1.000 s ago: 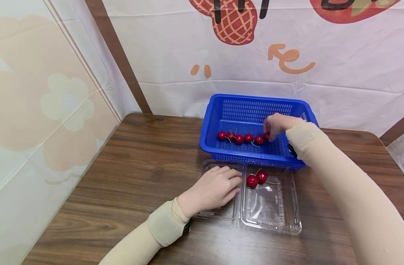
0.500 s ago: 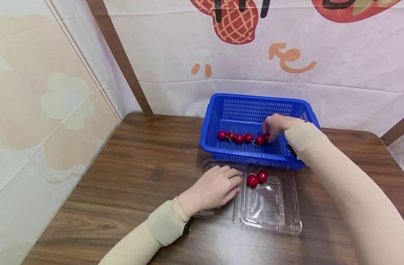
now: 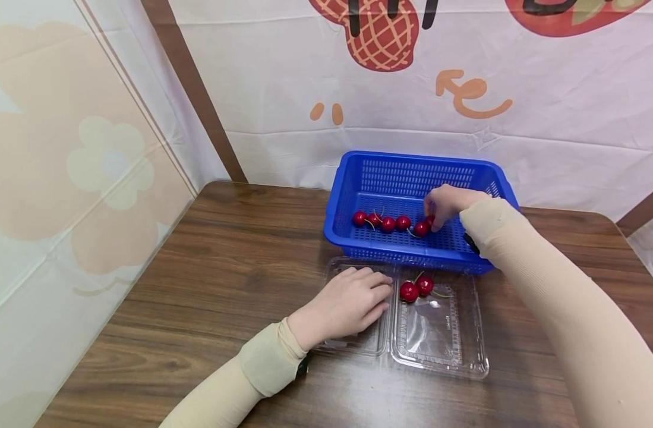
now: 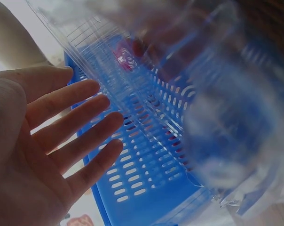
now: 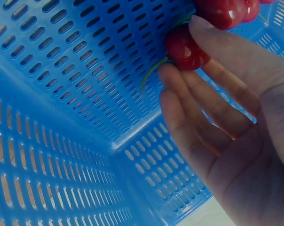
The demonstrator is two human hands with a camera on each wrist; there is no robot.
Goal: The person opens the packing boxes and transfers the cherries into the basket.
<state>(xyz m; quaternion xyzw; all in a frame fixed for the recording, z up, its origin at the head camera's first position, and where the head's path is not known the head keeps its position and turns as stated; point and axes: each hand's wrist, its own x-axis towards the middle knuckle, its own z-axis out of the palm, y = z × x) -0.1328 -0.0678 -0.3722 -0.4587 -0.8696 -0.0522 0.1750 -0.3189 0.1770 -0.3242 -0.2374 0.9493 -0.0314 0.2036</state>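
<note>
My right hand (image 3: 445, 202) reaches down into a blue plastic basket (image 3: 334, 202). In the right wrist view its thumb and fingers pinch a red cherry (image 5: 182, 47) with a green stem, low in the basket. More cherries (image 3: 388, 224) lie beside it in a row running left. Over the left half of a clear plastic clamshell box (image 3: 467, 356) lies my left hand (image 3: 350, 303), palm down with fingers extended. The left wrist view shows that hand's straight fingers (image 4: 85, 127) close to the blurred clear plastic. Two cherries (image 3: 416, 288) sit in the box's right half.
The box lies unfolded on a brown wooden table (image 3: 198, 285), directly in front of the basket. A white printed cloth (image 3: 273, 77) hangs behind the table, and another pale cloth (image 3: 64, 178) lines the left side.
My right hand has shifted very slightly left with the cherry, nearer the neighbouring one. The left hand, the box and the two cherries in it stay put.
</note>
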